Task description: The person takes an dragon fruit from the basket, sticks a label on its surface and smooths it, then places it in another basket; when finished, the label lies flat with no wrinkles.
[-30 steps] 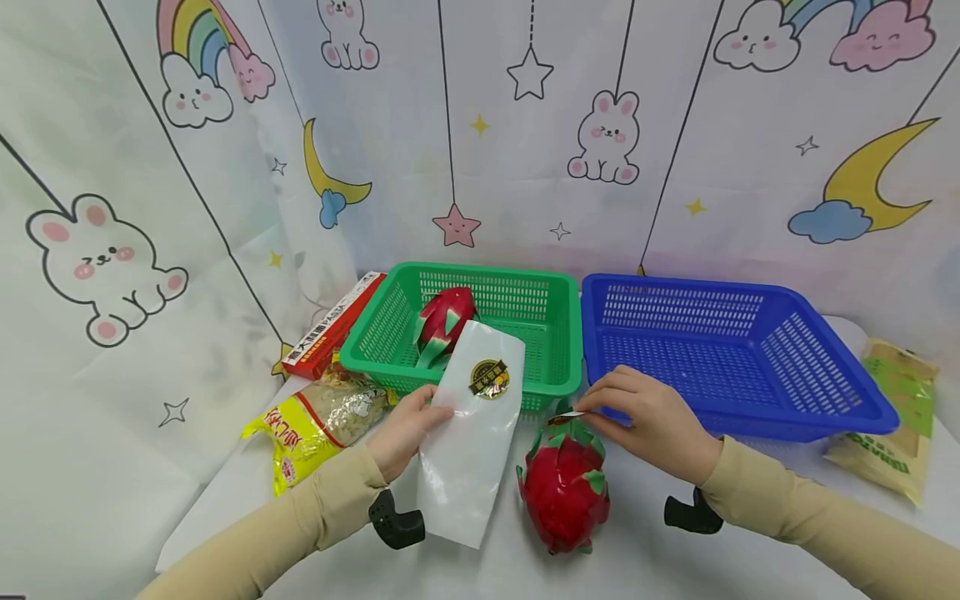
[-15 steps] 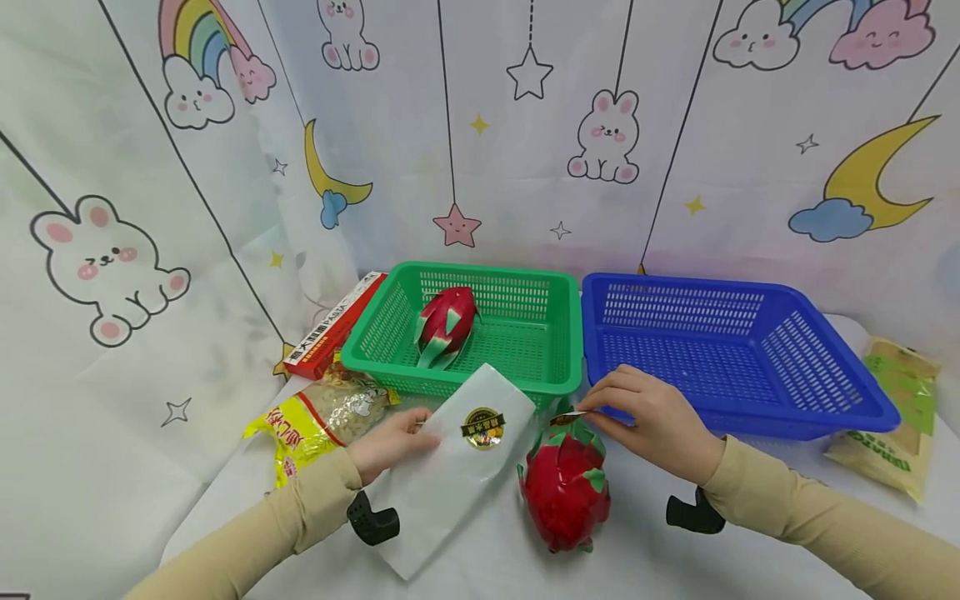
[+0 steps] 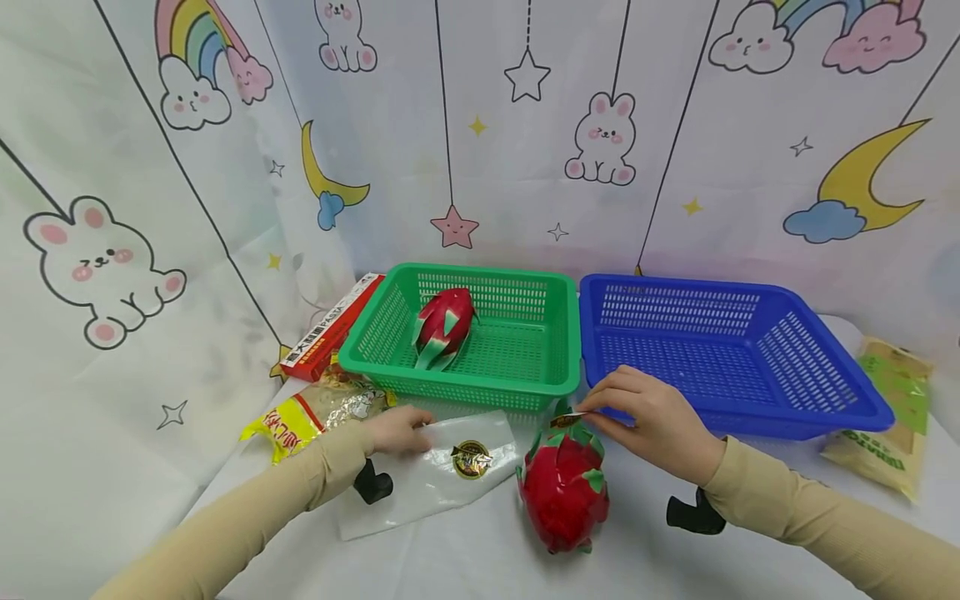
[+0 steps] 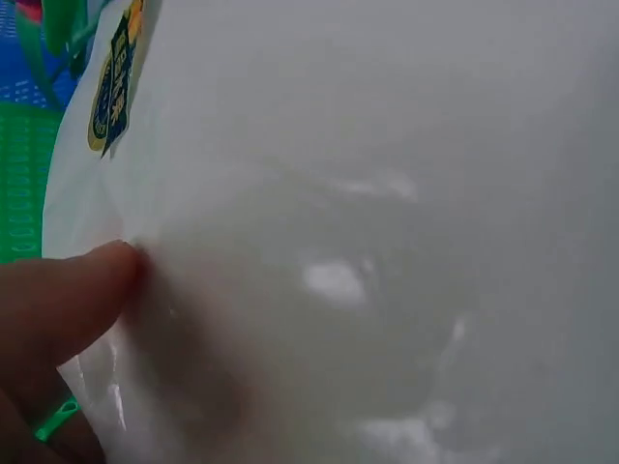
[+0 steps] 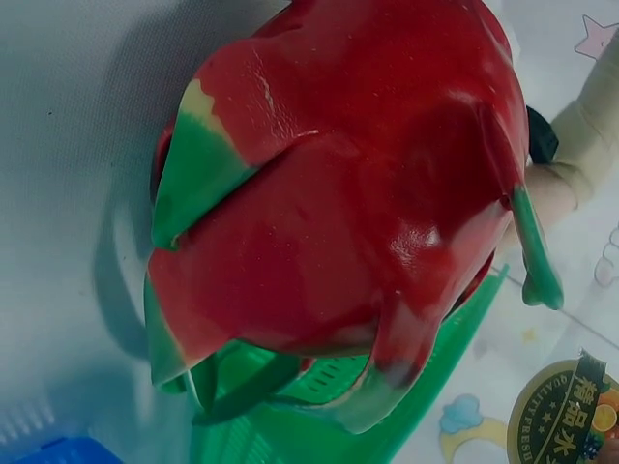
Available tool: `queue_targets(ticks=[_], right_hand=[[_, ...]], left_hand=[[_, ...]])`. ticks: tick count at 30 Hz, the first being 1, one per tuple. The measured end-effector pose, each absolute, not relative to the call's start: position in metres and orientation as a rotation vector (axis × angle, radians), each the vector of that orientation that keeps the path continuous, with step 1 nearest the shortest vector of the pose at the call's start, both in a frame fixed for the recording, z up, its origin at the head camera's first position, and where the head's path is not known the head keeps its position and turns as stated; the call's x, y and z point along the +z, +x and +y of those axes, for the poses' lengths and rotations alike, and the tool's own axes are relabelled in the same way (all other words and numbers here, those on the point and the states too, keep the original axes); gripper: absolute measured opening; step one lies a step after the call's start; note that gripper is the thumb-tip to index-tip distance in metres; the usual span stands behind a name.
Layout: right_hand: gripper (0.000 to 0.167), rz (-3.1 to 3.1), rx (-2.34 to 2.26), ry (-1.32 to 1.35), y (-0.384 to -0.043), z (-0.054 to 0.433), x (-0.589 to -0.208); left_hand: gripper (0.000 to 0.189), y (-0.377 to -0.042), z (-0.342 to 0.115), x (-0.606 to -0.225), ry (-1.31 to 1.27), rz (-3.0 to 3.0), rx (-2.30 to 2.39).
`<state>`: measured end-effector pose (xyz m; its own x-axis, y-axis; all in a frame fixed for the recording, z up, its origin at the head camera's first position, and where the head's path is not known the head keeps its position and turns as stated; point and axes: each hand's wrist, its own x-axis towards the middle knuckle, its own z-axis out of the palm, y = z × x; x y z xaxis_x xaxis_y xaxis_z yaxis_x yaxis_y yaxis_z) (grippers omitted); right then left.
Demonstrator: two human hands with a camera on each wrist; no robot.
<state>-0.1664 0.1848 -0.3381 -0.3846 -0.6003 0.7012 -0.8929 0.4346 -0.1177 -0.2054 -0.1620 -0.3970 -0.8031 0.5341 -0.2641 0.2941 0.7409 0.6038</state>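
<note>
Left grip point(image 3: 401, 429) pinches a glossy sheet point(image 3: 427, 479), right grip point(image 3: 651, 422) a sticker point(image 3: 566, 421), before the latticed basket point(image 3: 510, 353); two smooth dragon fruits point(image 3: 564, 496).

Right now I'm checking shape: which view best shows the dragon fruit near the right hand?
The head view: the dragon fruit shows nearly whole, its leafy top partly covered. The right wrist view is closer but crops it; the left wrist shows only corner bits of red and green, probably its.
</note>
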Motion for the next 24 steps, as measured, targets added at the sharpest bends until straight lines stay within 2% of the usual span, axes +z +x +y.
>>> queue_targets(ticks=[6,16,20,23,24], right_hand=[[0.038,-2.125,0.665,1.245,-0.165,0.185,-0.339],[0.041,-2.155,0.648,1.240,-0.165,0.187,-0.337],[0.011,-2.166,0.656,1.255,-0.164,0.188,-0.336],[0.010,-2.162,0.646,1.264,-0.164,0.187,-0.335],[0.015,-2.162,0.642,1.265,-0.164,0.187,-0.335]], left_hand=[[0.033,-0.218,-0.154,-0.406,0.665,2.654,0.566],[0.027,-0.225,-0.143,-0.416,0.564,2.813,0.478],[0.024,-0.224,-0.138,-0.418,0.544,2.864,0.426],[0.020,-0.224,-0.135,-0.417,0.532,2.906,0.358],[0.021,-0.224,-0.135,-0.417,0.530,2.923,0.337]])
